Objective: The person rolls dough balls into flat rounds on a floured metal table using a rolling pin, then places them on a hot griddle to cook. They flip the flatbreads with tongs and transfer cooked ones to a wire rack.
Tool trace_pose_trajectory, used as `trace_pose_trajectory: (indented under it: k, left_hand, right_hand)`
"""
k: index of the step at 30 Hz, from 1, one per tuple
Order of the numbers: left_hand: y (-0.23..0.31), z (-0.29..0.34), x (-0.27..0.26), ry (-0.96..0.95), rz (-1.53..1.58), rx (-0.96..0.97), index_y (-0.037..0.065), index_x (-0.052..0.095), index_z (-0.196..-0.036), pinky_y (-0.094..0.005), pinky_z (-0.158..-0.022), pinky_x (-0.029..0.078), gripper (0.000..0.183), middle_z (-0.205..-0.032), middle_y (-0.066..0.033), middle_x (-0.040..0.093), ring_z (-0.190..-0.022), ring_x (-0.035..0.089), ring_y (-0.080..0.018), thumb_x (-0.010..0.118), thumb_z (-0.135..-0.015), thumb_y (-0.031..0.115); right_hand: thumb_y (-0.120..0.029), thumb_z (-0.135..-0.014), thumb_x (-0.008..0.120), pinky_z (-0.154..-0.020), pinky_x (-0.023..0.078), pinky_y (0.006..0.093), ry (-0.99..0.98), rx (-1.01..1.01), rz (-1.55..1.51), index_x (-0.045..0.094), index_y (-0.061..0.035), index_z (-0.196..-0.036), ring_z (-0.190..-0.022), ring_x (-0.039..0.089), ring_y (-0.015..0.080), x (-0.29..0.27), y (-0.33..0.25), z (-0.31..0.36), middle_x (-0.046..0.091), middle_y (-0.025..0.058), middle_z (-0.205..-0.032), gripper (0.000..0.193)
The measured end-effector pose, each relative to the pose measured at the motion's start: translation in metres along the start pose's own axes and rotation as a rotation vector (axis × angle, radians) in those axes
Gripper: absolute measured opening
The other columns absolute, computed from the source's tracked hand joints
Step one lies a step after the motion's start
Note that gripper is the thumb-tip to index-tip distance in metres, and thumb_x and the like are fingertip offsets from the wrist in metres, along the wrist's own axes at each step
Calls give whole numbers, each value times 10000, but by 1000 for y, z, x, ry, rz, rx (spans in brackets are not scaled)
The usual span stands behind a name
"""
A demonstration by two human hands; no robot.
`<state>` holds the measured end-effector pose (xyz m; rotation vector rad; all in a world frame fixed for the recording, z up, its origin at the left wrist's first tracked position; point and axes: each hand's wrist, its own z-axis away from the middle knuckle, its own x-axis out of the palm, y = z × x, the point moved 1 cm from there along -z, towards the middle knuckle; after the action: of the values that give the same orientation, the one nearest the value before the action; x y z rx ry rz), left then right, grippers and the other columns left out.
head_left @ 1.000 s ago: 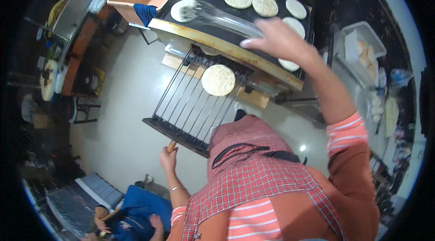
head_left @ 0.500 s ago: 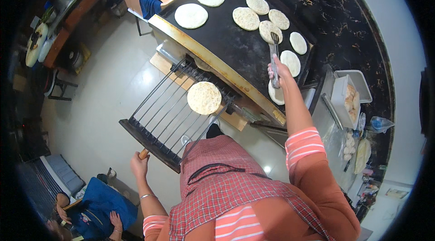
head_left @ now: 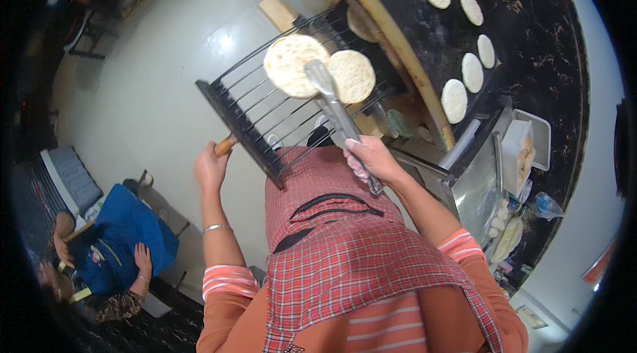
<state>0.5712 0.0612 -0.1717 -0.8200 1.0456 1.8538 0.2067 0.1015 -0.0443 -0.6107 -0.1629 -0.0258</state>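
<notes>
My left hand [head_left: 211, 166] is closed around the wooden handle [head_left: 225, 146] of a pulled-out wire rack [head_left: 237, 124]. Two round flatbreads rest on its rods: a browned one [head_left: 285, 61] on the left and another [head_left: 353, 81] beside it on the right. My right hand [head_left: 373, 158] grips metal tongs [head_left: 342, 116], whose tips lie over the flatbreads where the two meet. Part of another flatbread [head_left: 363, 24] shows inside the opening under the griddle. On the black griddle [head_left: 398, 11] lie several pale flatbreads [head_left: 454, 101], spaced apart or grouped.
The griddle's raised metal edge [head_left: 405, 54] runs just beyond the rack. To the right stand a metal counter [head_left: 474, 167] and a white container [head_left: 516, 154] with bread pieces. Another person in a blue apron [head_left: 129, 240] sits at the lower left, near a grey bin [head_left: 71, 179].
My right hand and the tongs have come from the griddle down to the rack. A second flatbread now lies on the rack, and the griddle's middle group has one fewer.
</notes>
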Motion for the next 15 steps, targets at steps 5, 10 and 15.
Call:
trace_pose_trajectory:
  k: [5, 10, 15]
  left_hand:
    - [-1, 2, 2, 75, 11, 64, 72, 631, -910, -504, -647, 501, 375, -823, -174, 673, -798, 644, -398, 765, -788, 400]
    - [-2, 3, 3, 102, 52, 113, 63, 619, -806, -478, -631, 503, 341, -774, -150, 670, -762, 652, -368, 775, -777, 365]
    - [-2, 2, 1, 160, 68, 175, 64, 622, -789, -467, -623, 496, 308, -748, -144, 660, -732, 643, -359, 790, -754, 320]
  right_hand:
    - [-291, -1021, 507, -371, 314, 251, 88, 119, 194, 522, -53, -840, -415, 410, 86, 15, 21, -18, 489, 6, -594, 300]
    - [-334, -1004, 546, -370, 349, 258, 279, 125, 289, 516, -65, -819, -399, 415, 91, -14, 30, 3, 493, -1, -582, 328]
    - [-335, -1004, 541, -381, 356, 257, 193, 143, 299, 512, -78, -821, -411, 421, 86, -15, 32, 18, 497, -4, -588, 316]
